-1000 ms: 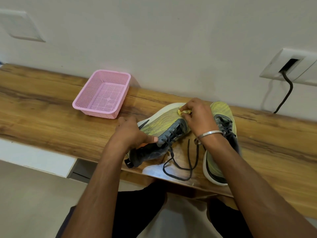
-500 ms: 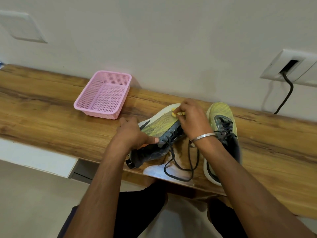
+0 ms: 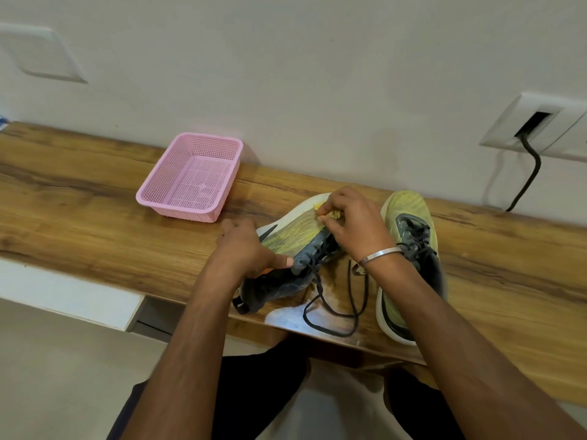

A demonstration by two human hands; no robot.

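Observation:
Two yellow-green and grey running shoes lie on a wooden shelf (image 3: 79,223). The left shoe (image 3: 295,236) is tipped on its side, white sole facing away, black laces (image 3: 333,306) trailing loose toward the front edge. My left hand (image 3: 247,249) grips this shoe at its grey collar, thumb on top. My right hand (image 3: 352,223) pinches a small yellow cloth (image 3: 327,212) against the shoe's toe. The right shoe (image 3: 409,255) stands upright beside my right wrist, which wears a metal bangle.
A pink mesh plastic basket (image 3: 193,176), empty, sits on the shelf to the left, against the white wall. A wall socket (image 3: 536,125) with a black cable hanging from it is at the upper right. My legs are below the shelf's front edge.
My right hand has slid the yellow cloth a little leftward along the toe of the tipped shoe. My left hand keeps its grip and the shoes have hardly shifted.

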